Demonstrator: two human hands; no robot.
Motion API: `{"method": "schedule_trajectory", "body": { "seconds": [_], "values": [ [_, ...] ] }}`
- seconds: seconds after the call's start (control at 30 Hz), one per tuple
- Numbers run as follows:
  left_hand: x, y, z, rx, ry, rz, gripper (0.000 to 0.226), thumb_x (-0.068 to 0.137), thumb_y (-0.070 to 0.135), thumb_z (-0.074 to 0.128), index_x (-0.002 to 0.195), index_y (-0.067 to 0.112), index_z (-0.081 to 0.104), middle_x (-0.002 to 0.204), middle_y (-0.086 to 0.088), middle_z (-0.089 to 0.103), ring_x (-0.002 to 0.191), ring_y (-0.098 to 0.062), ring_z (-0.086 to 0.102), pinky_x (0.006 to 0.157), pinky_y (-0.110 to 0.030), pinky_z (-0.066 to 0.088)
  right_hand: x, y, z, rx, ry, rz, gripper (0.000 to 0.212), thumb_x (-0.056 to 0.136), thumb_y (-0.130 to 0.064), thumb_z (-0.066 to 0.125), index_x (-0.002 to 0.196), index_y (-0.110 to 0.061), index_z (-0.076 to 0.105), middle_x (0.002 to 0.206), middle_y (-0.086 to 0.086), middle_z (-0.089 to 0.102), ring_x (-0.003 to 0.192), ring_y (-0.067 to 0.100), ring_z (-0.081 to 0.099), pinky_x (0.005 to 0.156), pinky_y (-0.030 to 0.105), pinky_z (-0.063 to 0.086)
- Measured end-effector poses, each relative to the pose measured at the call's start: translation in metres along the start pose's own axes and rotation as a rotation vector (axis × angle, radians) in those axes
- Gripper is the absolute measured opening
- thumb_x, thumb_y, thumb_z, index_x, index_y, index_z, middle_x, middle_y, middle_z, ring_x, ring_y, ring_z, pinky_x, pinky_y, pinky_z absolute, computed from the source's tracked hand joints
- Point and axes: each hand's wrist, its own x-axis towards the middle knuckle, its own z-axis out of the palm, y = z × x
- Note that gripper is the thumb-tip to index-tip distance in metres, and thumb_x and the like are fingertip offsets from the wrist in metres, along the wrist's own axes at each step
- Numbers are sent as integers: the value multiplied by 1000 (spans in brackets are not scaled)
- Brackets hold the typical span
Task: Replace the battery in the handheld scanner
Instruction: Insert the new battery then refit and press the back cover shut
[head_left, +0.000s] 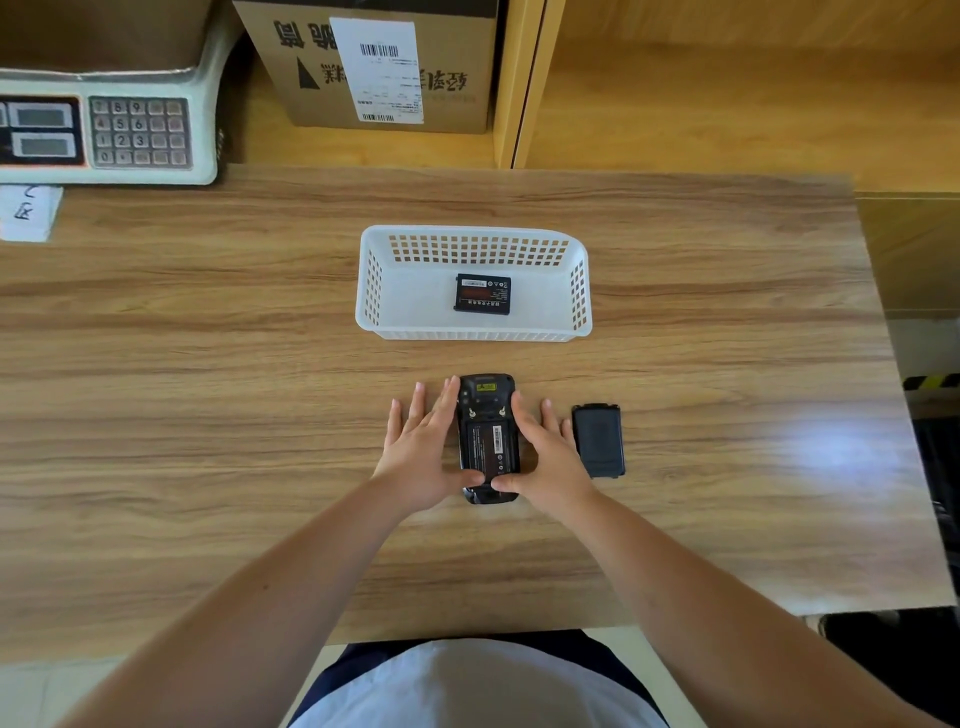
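**Scanner flanked by both hands, battery bay open**

The scanner (488, 439) is laid face down at table (208, 415) centre, w/ a battery seen inside. It is flanked by the left hand (423, 452) and right hand (548, 460), fingers spread, thumbs pressed at its near end. The cover (598, 440) is laid just beside, on the right. A second battery (482, 294) is kept in the basket (410, 291) behind. Wide bare wood is left on both sides.

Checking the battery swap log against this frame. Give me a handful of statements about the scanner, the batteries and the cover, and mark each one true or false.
1. The scanner lies face down with its battery bay open. True.
2. The battery cover is fitted on the scanner. False: it lies on the table, to the right of the scanner.
3. A battery lies in the white basket. True.
4. The scanner's bay is empty. False: a labelled battery sits in it.
5. Both hands flank the scanner, left hand and right hand, thumbs at its near end. True.
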Motion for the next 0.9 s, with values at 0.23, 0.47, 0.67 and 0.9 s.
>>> {"method": "schedule_trajectory", "body": {
  "seconds": [0.23, 0.47, 0.67, 0.9],
  "values": [
    [-4, 9, 3, 131, 3, -22, 118, 82, 50, 68, 150, 22, -24, 163, 3, -11, 146, -23, -25, 119, -51, -11, 3, 1, 9, -52, 65, 3, 115, 69, -37, 82, 146, -51, -3, 161, 3, -3, 144, 26, -19, 118, 45, 0],
    [-11, 22, 2, 289, 19, 36, 103, 87, 50, 59, 152, 25, -15, 163, -8, -9, 146, -32, -23, 117, -59, -5, -9, -10, 3, -89, 15, -48, 108, 72, -38, 79, 151, -31, 6, 161, 4, 9, 147, 23, 14, 116, 41, 23],
    [-2, 38, -18, 436, 79, 153, 66, 93, 38, 52, 151, 24, 23, 160, -11, 20, 149, -29, 8, 120, -52, 6, -27, -9, -11, -106, 62, -96, 84, 81, -20, 71, 148, -35, 22, 146, -4, 41, 130, 18, 43, 100, 32, 43],
    [8, 71, -23, 420, 68, 221, 56, 92, 36, 53, 145, 24, 37, 155, -4, 31, 142, -26, 27, 114, -43, 23, -41, 11, -37, -202, 169, -140, 69, 87, -20, 64, 145, -34, 31, 149, -6, 39, 140, 14, 26, 108, 30, 34]
  ]
}}
